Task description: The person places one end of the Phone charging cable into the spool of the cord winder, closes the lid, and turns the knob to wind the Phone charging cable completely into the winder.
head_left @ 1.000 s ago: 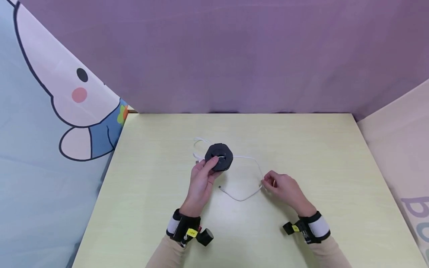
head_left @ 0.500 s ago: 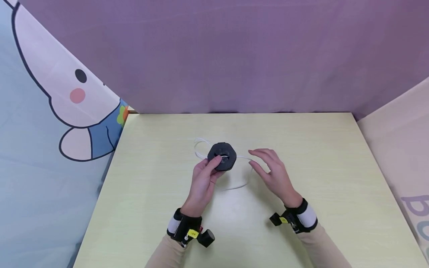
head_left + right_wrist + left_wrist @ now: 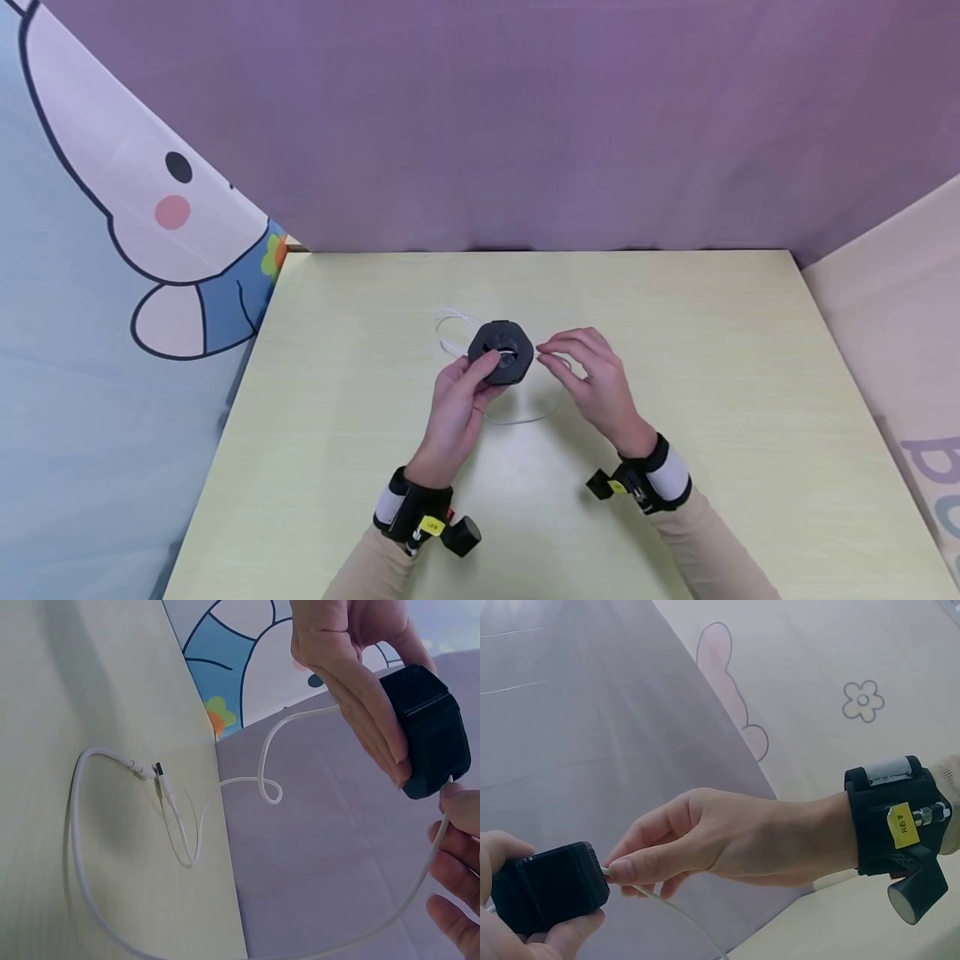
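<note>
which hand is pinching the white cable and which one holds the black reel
The right hand pinches the white cable beside the black reel; the left hand grips the reel itself, lifted off the table.

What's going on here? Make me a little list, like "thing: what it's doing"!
left hand: holds the black spool up off the table
right hand: pinches the white cable right beside the spool
white cable: loops down onto the table, its plug end lying loose there
grip: left fingers curl round the spool's edge
backdrop: purple cloth, cartoon animal curtain on the left
wrists: each wears a black strap with a camera
</note>
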A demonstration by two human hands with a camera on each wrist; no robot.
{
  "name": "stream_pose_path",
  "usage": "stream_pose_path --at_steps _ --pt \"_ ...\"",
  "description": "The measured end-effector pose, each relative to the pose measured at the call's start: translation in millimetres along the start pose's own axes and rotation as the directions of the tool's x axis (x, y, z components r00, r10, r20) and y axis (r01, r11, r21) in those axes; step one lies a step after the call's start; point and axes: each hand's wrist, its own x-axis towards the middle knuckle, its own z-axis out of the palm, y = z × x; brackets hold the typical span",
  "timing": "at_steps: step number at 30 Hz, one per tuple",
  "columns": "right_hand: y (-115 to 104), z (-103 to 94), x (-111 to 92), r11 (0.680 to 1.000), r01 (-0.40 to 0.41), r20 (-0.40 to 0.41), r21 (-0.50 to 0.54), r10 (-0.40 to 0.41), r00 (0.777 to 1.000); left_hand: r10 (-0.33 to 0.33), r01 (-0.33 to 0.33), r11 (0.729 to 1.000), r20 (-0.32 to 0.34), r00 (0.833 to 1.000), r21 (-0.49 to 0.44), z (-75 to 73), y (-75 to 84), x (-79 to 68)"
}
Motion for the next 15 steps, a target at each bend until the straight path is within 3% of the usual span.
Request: stream_pose_path --at_steps 15 --pt "2.1 -8.1 -3.1 0.999 -0.023 -0.001 -0.049 0.023 1.000 0.005 -0.005 1.000 -0.001 1.000 0.007 -2.6 -0.5 -1.3"
